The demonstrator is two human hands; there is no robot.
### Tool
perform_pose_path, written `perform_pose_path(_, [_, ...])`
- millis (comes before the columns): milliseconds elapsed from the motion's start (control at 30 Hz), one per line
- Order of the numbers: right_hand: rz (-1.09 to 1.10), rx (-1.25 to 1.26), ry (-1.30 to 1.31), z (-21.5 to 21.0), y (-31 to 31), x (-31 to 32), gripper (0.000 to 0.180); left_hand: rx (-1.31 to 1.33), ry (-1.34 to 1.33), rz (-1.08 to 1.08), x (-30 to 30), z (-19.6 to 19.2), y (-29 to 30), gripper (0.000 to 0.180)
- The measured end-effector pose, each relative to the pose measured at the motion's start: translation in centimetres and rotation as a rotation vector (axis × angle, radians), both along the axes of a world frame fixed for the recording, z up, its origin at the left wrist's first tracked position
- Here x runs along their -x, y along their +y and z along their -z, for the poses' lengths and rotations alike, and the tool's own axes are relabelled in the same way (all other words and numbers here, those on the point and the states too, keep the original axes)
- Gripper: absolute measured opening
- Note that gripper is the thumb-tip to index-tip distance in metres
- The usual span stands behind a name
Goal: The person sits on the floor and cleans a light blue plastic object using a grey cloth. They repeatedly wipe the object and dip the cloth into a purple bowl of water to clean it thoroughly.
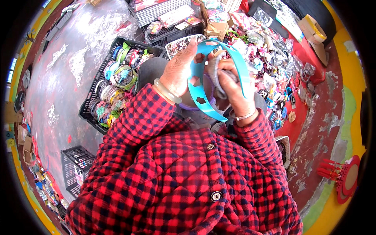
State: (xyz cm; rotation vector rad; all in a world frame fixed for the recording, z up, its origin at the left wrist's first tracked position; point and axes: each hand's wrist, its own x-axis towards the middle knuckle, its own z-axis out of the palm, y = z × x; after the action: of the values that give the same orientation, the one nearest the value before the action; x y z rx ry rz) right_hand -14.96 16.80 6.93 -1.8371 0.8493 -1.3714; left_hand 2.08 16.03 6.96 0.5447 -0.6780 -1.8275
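A wide turquoise plastic headband (199,98) with flower-shaped cut-outs is held up before my chest. My left hand (178,70) grips it by one side, thumb upward, its other fingers mostly hidden behind the band. Inside the curve, my right hand (234,88) is closed on a grey strip (215,72) that looks like fabric; whether it is a cloth or a covered hairband I cannot tell. One arm of the headband passes in front of the right hand's fingers. Below both hands, partly hidden, sits a round purple-rimmed container (209,88).
A black crate (93,92) of many hairbands stands left of my knee. Hair accessories (274,70) heap up on red cloth at the right. A small white basket (172,47) and a patterned basket (150,13) lie ahead. Another black crate (70,166) is at lower left.
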Motion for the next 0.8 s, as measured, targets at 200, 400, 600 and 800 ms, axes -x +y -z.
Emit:
perform_pose_path(200, [-0.034, 0.245, 0.277, -0.2, 0.6, -2.3, 0.016, 0.102, -0.086, -0.091, 1.5, 0.8, 0.0, 0.046])
perform_pose_path(400, [-0.158, 0.021, 0.293, -0.2, 0.7, -1.7, 0.010, 0.171, -0.196, -0.177, 1.4, 0.2, 0.3, 0.044])
perform_pose_path(600, [-0.184, -0.112, 0.066, -1.4, 1.3, -1.8, 0.008, 0.215, -0.172, -0.176, 1.1, -0.5, 0.3, 0.046])
perform_pose_path(800, [-0.338, 0.021, 0.397, -1.0, 1.6, -2.2, 0.008, 0.257, -0.291, -0.114, 0.7, -0.6, 0.8, 0.056])
